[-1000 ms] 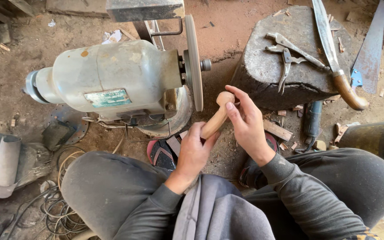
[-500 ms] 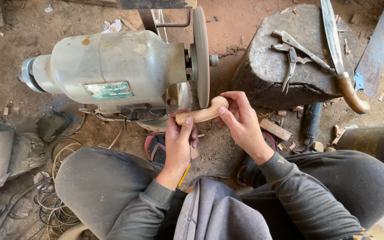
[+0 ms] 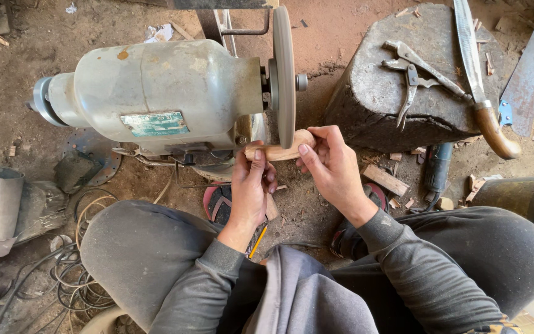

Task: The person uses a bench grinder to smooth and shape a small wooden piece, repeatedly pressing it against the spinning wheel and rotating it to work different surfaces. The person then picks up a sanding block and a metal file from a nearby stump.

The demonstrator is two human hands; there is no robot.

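Firmly both hands' grip (image 3: 251,179) (image 3: 332,164) around wooden piece (image 3: 279,150)

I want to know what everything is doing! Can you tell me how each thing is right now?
wooden piece: held level in both hands, one end at the disc's lower edge.
left hand: gripping the wooden piece.
right hand: gripping the wooden piece.
grinding disc: upright on the motor; spinning or not, cannot tell.
motor: lying on the dirt floor.
pliers: lying on the stone block, handles apart.
saw: lying flat.
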